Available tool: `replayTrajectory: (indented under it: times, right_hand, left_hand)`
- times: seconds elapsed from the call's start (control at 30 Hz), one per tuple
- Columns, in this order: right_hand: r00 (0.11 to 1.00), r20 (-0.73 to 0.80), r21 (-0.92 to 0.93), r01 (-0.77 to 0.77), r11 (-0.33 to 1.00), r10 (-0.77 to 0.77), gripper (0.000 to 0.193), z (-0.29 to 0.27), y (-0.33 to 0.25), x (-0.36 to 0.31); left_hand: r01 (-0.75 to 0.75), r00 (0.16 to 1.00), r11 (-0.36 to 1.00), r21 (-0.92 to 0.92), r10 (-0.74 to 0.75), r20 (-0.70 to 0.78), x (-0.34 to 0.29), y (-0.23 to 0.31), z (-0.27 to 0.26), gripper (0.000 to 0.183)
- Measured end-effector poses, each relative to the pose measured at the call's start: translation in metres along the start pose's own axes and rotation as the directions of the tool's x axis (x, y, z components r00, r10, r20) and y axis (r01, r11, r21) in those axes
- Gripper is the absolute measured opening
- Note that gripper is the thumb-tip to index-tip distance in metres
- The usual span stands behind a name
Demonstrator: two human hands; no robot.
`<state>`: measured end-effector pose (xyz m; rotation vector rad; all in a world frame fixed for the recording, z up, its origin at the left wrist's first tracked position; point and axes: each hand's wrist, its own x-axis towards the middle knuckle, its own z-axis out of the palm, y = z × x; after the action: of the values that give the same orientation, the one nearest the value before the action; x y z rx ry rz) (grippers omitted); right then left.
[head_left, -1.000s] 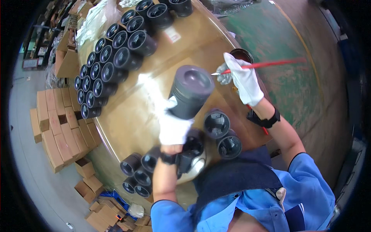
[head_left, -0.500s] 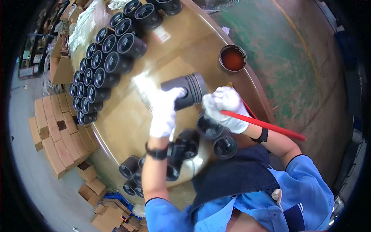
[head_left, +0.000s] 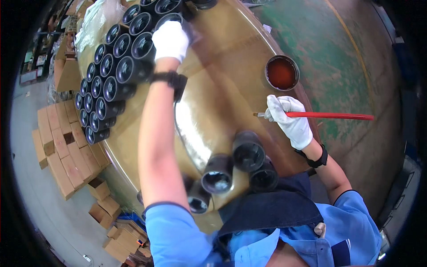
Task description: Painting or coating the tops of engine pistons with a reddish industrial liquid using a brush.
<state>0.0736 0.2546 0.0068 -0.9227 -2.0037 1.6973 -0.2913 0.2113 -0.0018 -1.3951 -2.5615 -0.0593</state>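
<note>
My left hand (head_left: 170, 41), in a white glove, reaches to the far left group of black pistons (head_left: 129, 69). It is closed on the rim of a dark piston (head_left: 172, 18) at the group's right side; most of its fingertips are hidden. My right hand (head_left: 289, 118), gloved too, pinches a thin red-handled brush (head_left: 329, 115) over the table's right side. The small brush tip points left, and the long handle sticks out to the right. Just beyond this hand stands an open round tin (head_left: 282, 73) of reddish-brown liquid.
Several more pistons (head_left: 248, 151) stand at the near edge of the brown table (head_left: 222, 84), close to my apron. Clear plastic sheeting (head_left: 100, 22) lies at the far left. Cardboard boxes (head_left: 66, 151) are stacked on the floor to the left.
My left hand has carried a piston from the middle of the table to the far group. My right hand has moved right, away from the piston, and the brush has swung nearly level.
</note>
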Motion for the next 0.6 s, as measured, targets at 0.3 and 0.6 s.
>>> replayTrajectory:
  times: [0.3,0.6]
  right_hand:
    - [0.967,-0.118,0.25,-0.192,0.949,0.227,0.037,-0.059,0.001,0.016]
    - [0.948,-0.18,0.325,-0.196,0.925,0.263,0.032,-0.078,0.025,0.03]
  left_hand:
    - [-0.223,0.877,0.709,-0.669,0.445,0.179,-0.133,0.103,-0.136,0.028]
    - [-0.38,0.887,0.879,-0.288,0.435,0.157,-0.276,0.182,-0.133,0.033]
